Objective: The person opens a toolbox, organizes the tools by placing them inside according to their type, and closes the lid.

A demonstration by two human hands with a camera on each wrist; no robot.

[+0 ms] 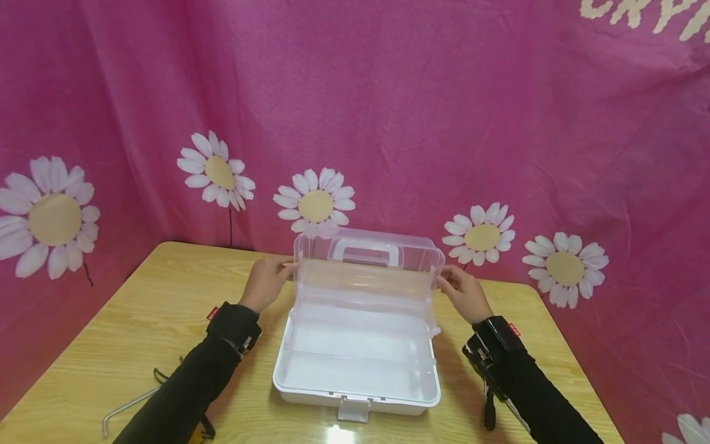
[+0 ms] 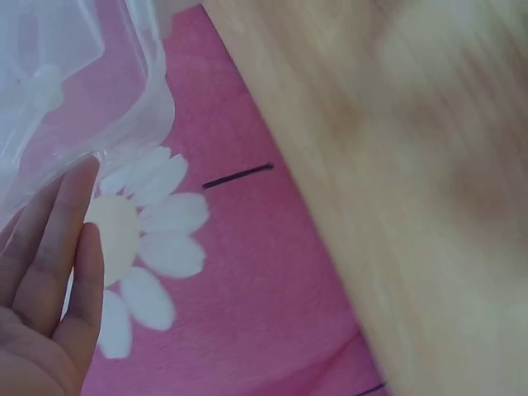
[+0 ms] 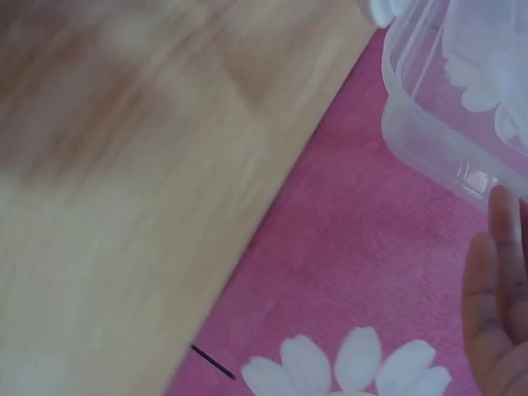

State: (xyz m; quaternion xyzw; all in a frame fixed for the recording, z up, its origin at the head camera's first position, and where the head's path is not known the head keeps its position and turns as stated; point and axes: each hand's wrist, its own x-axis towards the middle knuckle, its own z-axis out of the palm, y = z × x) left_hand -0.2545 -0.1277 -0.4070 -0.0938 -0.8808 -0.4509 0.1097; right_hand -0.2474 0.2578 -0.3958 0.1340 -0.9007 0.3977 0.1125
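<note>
A white plastic storage box (image 1: 357, 376) stands in the middle of the table, its clear lid (image 1: 368, 280) raised and tilted back. A white handle (image 1: 366, 251) sits in the lid, and a latch (image 1: 354, 409) hangs at the box's front. My left hand (image 1: 267, 282) is at the lid's left side; in the left wrist view its straight fingers (image 2: 62, 223) touch the lid's edge. On the opposite side is my right hand (image 1: 463, 293). Its extended fingertips (image 3: 502, 206) are right at the lid's wall in the right wrist view. Inside, the box shows only its white floor.
Left on the wooden table (image 1: 138, 314), a bent metal rod (image 1: 127, 404) lies partly under my left sleeve. A dark-handled item (image 1: 489, 413) shows beside my right forearm. A pink cloth (image 1: 383, 123) with daisies hangs behind the table.
</note>
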